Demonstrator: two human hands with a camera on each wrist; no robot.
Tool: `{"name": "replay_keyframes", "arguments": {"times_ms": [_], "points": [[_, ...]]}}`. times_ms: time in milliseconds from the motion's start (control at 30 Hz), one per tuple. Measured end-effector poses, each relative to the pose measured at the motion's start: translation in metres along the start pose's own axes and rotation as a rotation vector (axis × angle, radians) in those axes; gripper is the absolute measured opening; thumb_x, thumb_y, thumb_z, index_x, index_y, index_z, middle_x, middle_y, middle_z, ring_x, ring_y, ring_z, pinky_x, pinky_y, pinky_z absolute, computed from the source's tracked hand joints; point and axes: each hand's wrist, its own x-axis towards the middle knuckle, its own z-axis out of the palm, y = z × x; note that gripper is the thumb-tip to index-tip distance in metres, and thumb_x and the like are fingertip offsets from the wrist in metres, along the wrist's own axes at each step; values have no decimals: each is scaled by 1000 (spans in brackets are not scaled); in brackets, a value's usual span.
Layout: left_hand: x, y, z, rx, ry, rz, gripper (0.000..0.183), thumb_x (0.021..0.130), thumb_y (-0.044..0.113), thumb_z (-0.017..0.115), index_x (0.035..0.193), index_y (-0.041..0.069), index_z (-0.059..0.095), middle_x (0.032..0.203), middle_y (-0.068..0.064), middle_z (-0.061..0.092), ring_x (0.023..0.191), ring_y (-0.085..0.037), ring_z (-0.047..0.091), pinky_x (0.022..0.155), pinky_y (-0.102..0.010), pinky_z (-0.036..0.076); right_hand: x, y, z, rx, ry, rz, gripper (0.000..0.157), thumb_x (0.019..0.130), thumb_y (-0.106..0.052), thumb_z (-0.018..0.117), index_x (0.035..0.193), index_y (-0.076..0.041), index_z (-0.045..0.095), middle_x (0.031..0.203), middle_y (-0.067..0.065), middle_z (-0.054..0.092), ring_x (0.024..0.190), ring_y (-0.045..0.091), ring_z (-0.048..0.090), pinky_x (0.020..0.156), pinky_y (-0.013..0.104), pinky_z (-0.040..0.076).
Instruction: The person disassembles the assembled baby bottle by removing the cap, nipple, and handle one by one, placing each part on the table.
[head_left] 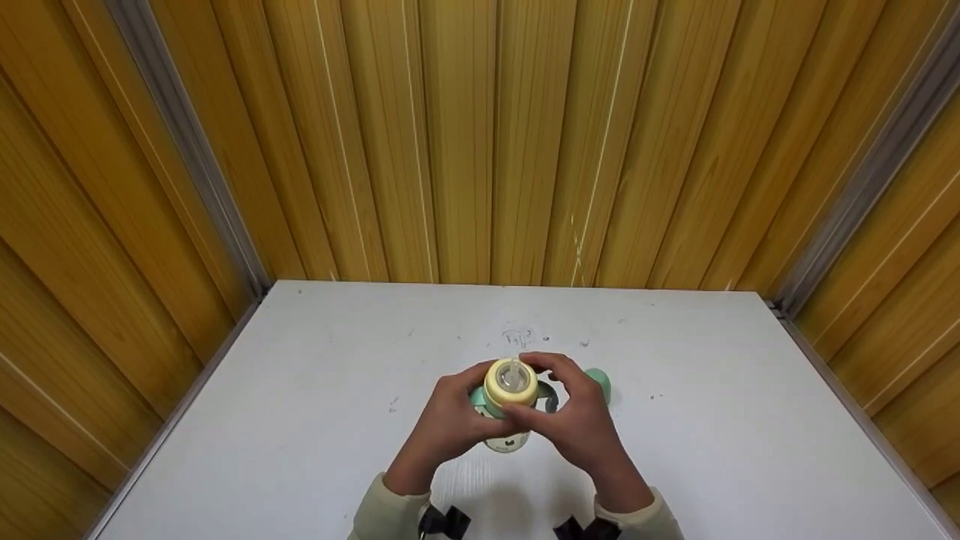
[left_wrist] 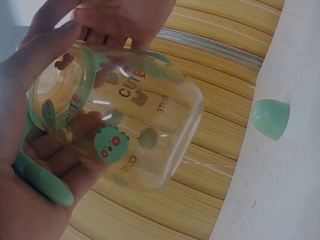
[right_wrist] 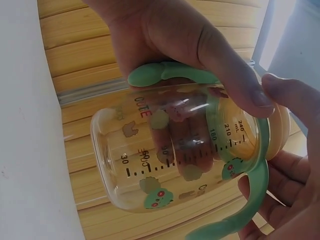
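Held upright between both hands above the table is a clear baby bottle (head_left: 508, 442), printed with green cartoon faces and measuring marks. It has a green ring with two green handles (right_wrist: 255, 192), a yellow collar (head_left: 491, 390) and a clear teat (head_left: 514, 375). My left hand (head_left: 459, 416) grips the bottle round its upper body and neck, with one handle lying against the palm (left_wrist: 30, 215). My right hand (head_left: 576, 412) curls its fingers and thumb round the yellow collar; its fingers are partly hidden in the right wrist view.
A green domed cap (head_left: 598, 384) stands on the white table (head_left: 322, 420), behind the right hand in the head view. Wood-patterned panels (head_left: 457, 150) enclose the table at the back and both sides, with grey metal posts (head_left: 191, 127) in the corners.
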Motion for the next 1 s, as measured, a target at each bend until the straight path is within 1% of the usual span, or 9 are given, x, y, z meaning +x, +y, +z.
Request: {"name": "replay_keyframes", "arguments": {"times_ms": [100,267,433,467,533,767,900,1000], "points": [[0,-1,1,-8,-12,10,65,70,42,85,129,26,60,117,8,67,98,-11,65,82,-28,54,-1,0,-2,-9,-3,-18,52,73,-31,85,121,-27,63,116,-16,64,108,8,59,93,43,43],[1,-3,1,-33,-43,20,66,70,41,85,129,26,60,118,7,67,100,-12,65,83,-29,54,-2,3,-4,-22,-14,-31,53,73,-30,85,122,-25,63,115,-16,64,107,9,58,92,37,44],[0,-2,1,-31,-63,-1,65,69,40,86,127,28,60,116,7,68,99,-12,64,83,-29,54,-2,4,-7,-11,-46,-42,52,74,-29,84,122,-26,63,115,-14,64,107,10,57,92,38,43],[0,-2,0,-29,-66,-3,65,68,40,86,127,28,61,115,7,68,98,-12,64,83,-29,54,-2,4,-7,-6,-51,-45,52,74,-28,84,123,-25,63,115,-14,64,107,10,57,92,38,43],[-1,0,0,-33,-76,2,66,68,38,87,127,27,61,116,7,68,99,-12,64,84,-29,54,-2,5,-8,-1,-62,-52,53,75,-27,83,123,-25,63,117,-13,64,107,10,57,91,37,43],[-1,1,-3,-56,-123,18,68,66,34,89,127,27,61,116,7,68,100,-14,64,86,-31,53,-1,4,-12,47,-111,-76,53,75,-23,83,124,-21,63,117,-9,65,109,12,56,92,34,42],[0,1,-6,-82,-156,6,67,65,30,90,126,30,62,116,8,68,101,-15,63,86,-31,53,-1,3,-14,91,-146,-75,54,75,-19,83,125,-22,63,116,-6,65,107,13,55,93,34,43],[-1,0,-7,-102,-176,5,66,65,28,90,125,30,62,115,8,68,101,-16,64,86,-31,53,0,3,-15,111,-174,-91,53,76,-17,82,125,-21,63,116,-4,66,107,14,55,93,34,43]]}}
